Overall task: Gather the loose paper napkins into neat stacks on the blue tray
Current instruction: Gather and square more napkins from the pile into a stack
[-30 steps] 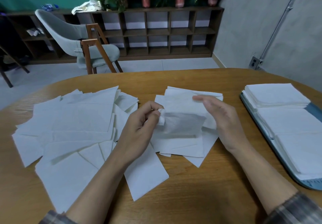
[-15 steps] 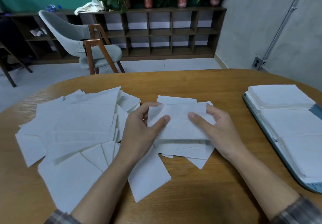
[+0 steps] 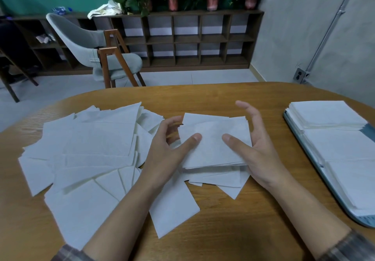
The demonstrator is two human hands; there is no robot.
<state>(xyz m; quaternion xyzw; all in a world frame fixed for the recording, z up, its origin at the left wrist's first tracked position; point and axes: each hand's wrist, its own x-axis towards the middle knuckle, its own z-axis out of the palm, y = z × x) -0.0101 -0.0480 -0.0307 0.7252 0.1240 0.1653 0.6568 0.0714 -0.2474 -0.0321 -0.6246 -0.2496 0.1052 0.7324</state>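
A small stack of white napkins (image 3: pixel 213 145) sits between my hands at the table's middle, on top of a few loose ones (image 3: pixel 225 180). My left hand (image 3: pixel 166 149) holds its left edge, thumb on top and fingers curled at the side. My right hand (image 3: pixel 255 145) presses its palm against the right edge; its thumb lies on top and its fingers point up, straight and spread. A wide heap of loose napkins (image 3: pixel 91 149) covers the table's left. The blue tray (image 3: pixel 295 133) at the right carries three neat napkin stacks (image 3: pixel 345 145).
A single napkin (image 3: pixel 172 208) lies near my left forearm. The wooden table (image 3: pixel 233 230) is oval. Beyond it stand a grey chair (image 3: pixel 91 43), a low dark shelf (image 3: pixel 182 41) with potted plants, and a grey wall at the right.
A second ago I pulled at one napkin with both hands. It now lies flat on the small stack, both hands have moved to the stack's sides, and my right fingers have opened.
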